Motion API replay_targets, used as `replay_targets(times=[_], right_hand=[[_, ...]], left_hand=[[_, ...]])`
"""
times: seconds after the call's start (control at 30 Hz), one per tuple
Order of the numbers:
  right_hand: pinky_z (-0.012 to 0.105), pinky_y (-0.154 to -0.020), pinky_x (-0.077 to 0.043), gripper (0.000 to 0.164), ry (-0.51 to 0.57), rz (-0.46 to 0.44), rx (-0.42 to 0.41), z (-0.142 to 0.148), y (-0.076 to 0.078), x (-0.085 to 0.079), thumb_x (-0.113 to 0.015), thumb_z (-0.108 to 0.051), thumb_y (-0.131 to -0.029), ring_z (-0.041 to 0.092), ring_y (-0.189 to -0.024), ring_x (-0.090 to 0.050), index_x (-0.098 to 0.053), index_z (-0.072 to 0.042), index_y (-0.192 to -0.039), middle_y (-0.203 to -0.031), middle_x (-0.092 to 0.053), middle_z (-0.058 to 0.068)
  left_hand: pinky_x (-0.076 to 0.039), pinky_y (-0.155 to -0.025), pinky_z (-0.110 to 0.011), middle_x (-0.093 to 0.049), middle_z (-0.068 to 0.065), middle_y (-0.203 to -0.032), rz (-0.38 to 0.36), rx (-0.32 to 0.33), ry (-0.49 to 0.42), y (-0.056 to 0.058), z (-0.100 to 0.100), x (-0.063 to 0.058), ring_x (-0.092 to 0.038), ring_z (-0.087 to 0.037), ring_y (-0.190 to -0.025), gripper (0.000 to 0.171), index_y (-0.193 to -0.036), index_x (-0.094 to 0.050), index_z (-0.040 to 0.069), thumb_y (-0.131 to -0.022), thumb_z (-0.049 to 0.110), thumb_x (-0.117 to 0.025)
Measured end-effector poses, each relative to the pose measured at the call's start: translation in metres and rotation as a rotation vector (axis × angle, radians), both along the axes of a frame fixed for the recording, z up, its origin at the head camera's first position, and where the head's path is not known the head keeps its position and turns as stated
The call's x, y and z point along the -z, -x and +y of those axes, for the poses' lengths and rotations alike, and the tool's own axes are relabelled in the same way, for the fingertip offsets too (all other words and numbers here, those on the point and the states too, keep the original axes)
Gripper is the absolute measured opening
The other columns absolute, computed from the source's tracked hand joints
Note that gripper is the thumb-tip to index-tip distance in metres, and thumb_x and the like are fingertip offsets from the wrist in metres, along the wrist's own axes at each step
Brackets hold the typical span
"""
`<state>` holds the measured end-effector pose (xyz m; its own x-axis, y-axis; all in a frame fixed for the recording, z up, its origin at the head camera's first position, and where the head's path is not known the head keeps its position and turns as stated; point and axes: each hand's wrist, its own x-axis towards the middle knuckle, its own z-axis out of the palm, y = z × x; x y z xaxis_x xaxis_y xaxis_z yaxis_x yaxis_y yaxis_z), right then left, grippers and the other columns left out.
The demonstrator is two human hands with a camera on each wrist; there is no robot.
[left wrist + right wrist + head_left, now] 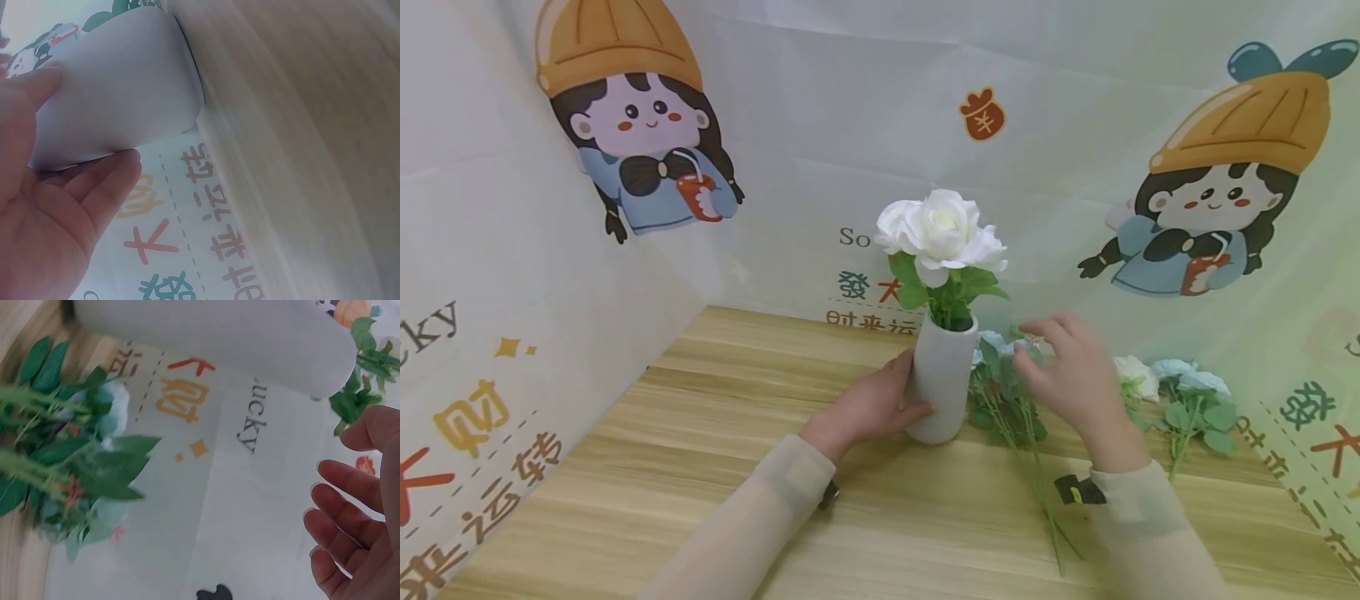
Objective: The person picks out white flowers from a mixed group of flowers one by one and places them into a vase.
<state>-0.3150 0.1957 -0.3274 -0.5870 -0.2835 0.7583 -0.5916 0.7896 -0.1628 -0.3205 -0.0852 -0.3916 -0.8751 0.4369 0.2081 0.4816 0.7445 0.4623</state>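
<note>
A white vase stands upright on the wooden table, with white artificial roses and green leaves rising from its mouth. My left hand grips the vase's lower left side; in the left wrist view the thumb lies on one side of the vase and the fingers on the other. To the right of the vase, my right hand is raised with relaxed, slightly bent fingers and nothing in them. Below and behind that hand lie pale blue flowers with long green stems, apart from its fingers.
Farther right on the table lie a white rose and pale blue flowers with leafy stems. A printed cloth backdrop with cartoon figures and lettering encloses the back and both sides.
</note>
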Motion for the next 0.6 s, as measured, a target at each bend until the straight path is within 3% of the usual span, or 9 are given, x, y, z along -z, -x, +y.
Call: replay_targets(times=[0.13, 0.33, 0.6], right_hand=[[0.052, -0.085, -0.055, 0.026, -0.027, -0.029, 0.061, 0.019, 0.001, 0.004, -0.070, -0.019, -0.088, 0.034, -0.102, -0.065, -0.075, -0.007, -0.111, -0.108, -0.072, 0.013], [0.062, -0.092, -0.051, 0.034, -0.068, -0.311, 0.196, 0.055, 0.001, 0.002, -0.058, -0.029, -0.099, 0.041, -0.117, -0.061, -0.070, -0.007, -0.123, -0.127, -0.066, 0.018], [0.058, -0.073, -0.055, 0.041, -0.117, -0.522, 0.296, 0.097, 0.009, 0.006, -0.052, -0.030, -0.101, 0.044, -0.098, -0.067, -0.067, 0.002, -0.121, -0.117, -0.069, 0.027]], left_hand=[[-0.046, -0.114, -0.047, -0.042, -0.027, -0.156, 0.003, 0.002, 0.002, -0.001, 0.001, -0.001, -0.051, -0.037, -0.138, 0.092, -0.159, -0.020, -0.005, -0.098, 0.045, -0.066], [-0.046, -0.114, -0.046, -0.042, -0.026, -0.156, 0.004, 0.000, 0.003, 0.000, 0.001, 0.000, -0.051, -0.036, -0.139, 0.091, -0.158, -0.021, -0.004, -0.098, 0.047, -0.066], [-0.046, -0.114, -0.046, -0.042, -0.026, -0.156, 0.008, -0.001, -0.001, 0.000, 0.001, -0.001, -0.050, -0.036, -0.139, 0.092, -0.158, -0.021, -0.004, -0.097, 0.047, -0.067]])
